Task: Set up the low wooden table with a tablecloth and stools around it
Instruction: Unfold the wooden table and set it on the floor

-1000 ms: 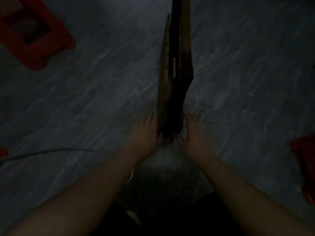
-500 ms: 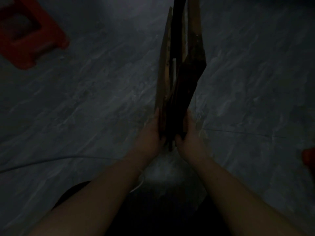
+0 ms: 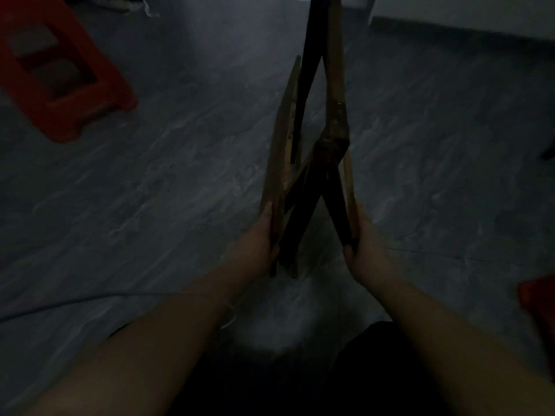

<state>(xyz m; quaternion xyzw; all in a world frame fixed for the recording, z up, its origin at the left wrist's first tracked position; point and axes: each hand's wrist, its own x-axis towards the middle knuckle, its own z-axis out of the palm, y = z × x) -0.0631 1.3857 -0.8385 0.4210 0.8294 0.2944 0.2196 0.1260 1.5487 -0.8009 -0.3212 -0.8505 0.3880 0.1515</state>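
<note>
Your left hand (image 3: 255, 240) and right hand (image 3: 365, 246) each grip a near side of the half-spread wooden table (image 3: 329, 151), red stool (image 3: 64, 85) far left.

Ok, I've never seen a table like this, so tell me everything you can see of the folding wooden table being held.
The folding wooden table is held on edge, running away from the person and out of the frame's top. Two pale boards form its outer sides, splayed apart at the near end; dark slats cross in an X between them. The left hand holds the left board's near end, the right hand the right board's. Whether it touches the grey floor is unclear.
</note>
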